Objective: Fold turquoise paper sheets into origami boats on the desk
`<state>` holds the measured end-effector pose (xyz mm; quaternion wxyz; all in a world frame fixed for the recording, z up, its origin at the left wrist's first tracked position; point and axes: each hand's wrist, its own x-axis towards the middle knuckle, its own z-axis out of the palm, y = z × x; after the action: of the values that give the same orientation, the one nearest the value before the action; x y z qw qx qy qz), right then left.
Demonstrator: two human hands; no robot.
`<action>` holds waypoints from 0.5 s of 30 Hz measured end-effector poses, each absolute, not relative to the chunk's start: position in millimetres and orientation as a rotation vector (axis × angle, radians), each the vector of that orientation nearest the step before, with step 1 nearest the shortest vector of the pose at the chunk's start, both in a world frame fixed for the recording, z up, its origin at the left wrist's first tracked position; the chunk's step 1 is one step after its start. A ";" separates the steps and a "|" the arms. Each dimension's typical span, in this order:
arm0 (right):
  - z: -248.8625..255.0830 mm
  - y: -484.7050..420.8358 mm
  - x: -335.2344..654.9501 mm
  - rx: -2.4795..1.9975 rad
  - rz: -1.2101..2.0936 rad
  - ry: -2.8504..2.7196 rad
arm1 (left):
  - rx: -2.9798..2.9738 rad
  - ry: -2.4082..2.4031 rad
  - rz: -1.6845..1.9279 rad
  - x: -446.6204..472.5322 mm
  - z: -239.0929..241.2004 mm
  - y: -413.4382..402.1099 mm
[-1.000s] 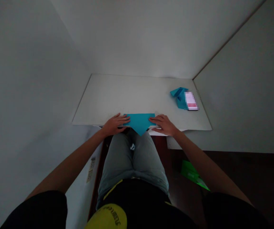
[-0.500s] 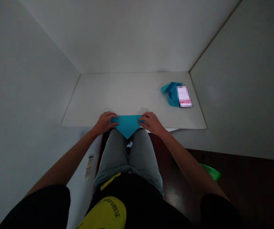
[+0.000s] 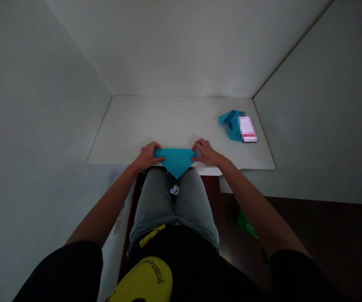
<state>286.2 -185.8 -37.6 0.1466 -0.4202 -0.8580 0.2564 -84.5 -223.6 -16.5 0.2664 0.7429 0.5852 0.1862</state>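
Note:
A folded blue sheet of paper lies at the front edge of the white table, its pointed end reaching over the edge above my lap. My left hand grips its left corner, thumb on the near side and fingers at the far edge. At the opposite corner, my right hand pinches the paper in the same way. The paper's straight far edge runs between the two hands. What lies under the fingertips is hidden.
On the right of the white table lies another folded blue paper piece, with a phone with a blurred-out screen partly over it. Walls border the table at the back and sides. A green object is on the dark floor.
The view has shifted a little. Both hands still hold the paper's corners, and my right hand's fingers are more curled over its corner than before.

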 end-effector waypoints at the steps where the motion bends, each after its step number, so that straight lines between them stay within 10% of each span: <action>1: -35.8 -184.9 286.4 -1.214 0.740 -2.475 | 1.962 1.568 0.539 -83.6 -16.8 -225.0; 15: -6.4 -235.6 269.2 -1.344 0.406 -2.449 | 2.292 1.349 0.637 -77.8 -28.8 -260.9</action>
<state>269.2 -235.6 -6.4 0.1585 -0.4700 -0.8566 0.1419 -77.8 -260.9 -28.8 0.2020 0.8209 0.4830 0.2282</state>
